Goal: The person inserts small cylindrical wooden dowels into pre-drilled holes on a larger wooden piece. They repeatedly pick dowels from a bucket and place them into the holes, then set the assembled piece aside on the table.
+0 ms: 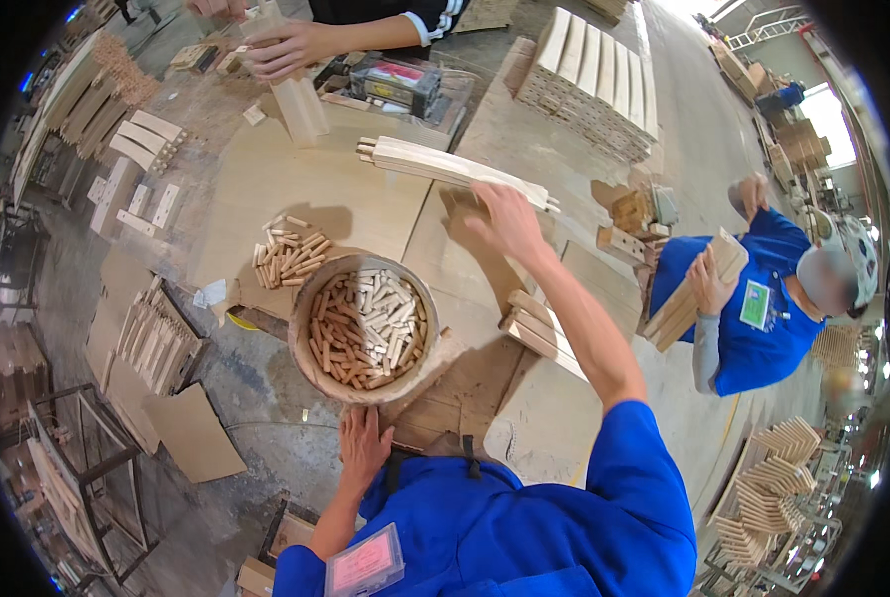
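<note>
Crosswise, the wooden strips (435,161) are lying beyond the bucket (299,333), their long axis slanting from far left to nearer right. The right hand (509,224) is sitting closer, its fingers overlapping their near edge right of the middle, thumb standing apart, contact unclear; the left hand (363,443) is lying beside the bucket's near side, fingers extending close together, pinching nothing visible.

Counted: one bucket (298,356), centre; one loose heap of dowels (291,257) at its far left, pieces too many to count. One strip bundle (430,162), far. Co-workers (698,264): two, one right, one far. Badges (755,304): two, one near, one right.
</note>
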